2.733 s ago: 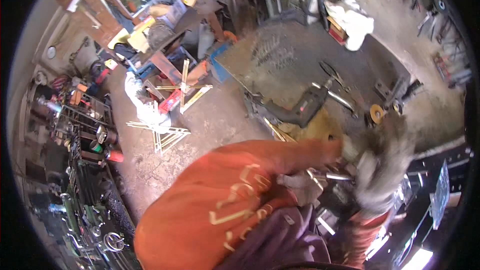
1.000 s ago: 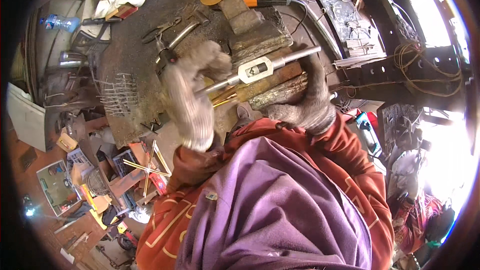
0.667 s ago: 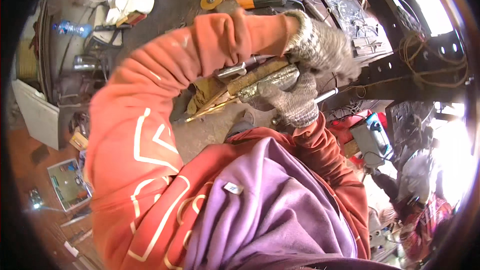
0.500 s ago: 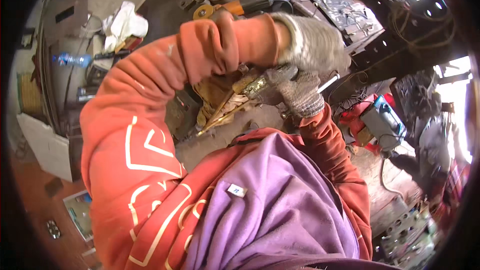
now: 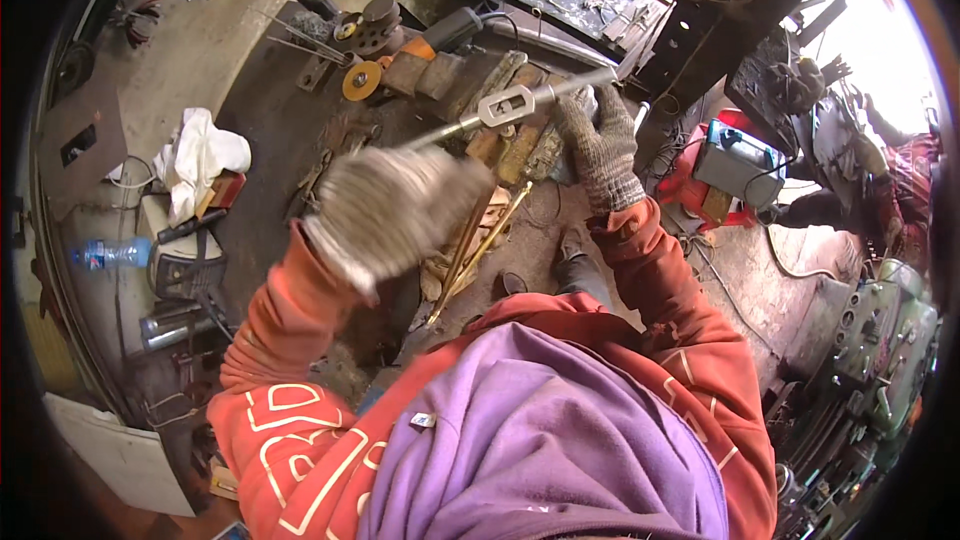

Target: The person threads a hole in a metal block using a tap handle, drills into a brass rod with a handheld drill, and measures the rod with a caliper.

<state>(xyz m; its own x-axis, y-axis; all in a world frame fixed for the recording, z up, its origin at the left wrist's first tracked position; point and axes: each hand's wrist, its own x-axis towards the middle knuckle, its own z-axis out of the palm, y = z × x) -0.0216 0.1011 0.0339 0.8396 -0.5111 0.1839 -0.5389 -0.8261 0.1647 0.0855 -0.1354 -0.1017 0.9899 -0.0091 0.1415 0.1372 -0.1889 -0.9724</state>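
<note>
A steel tap wrench (image 5: 508,106) with a slotted middle block and two long handles lies slantwise above a clamped metal workpiece on the bench. My left hand (image 5: 398,212), in a knitted glove, is at the wrench's left handle. Motion smears its fingers, so I cannot see whether they grip it. My gloved right hand (image 5: 602,145) is closed just under the right handle, against a shiny metal piece mostly hidden by the fingers. Below the wrench, a brass-coloured rod (image 5: 480,252) slants down over crumpled brown cloth.
Beyond the wrench lies an angle grinder (image 5: 440,35), with a yellow disc (image 5: 361,81) near it. White cloth (image 5: 205,162) and a water bottle (image 5: 112,253) are at left. A blue-grey box (image 5: 738,162) is on red material at right, with a green machine (image 5: 880,355) nearer me.
My left hand has swung from the far right, beyond my right hand, round to the left. The tap wrench now shows. My right hand stays about where it was as the view shifts.
</note>
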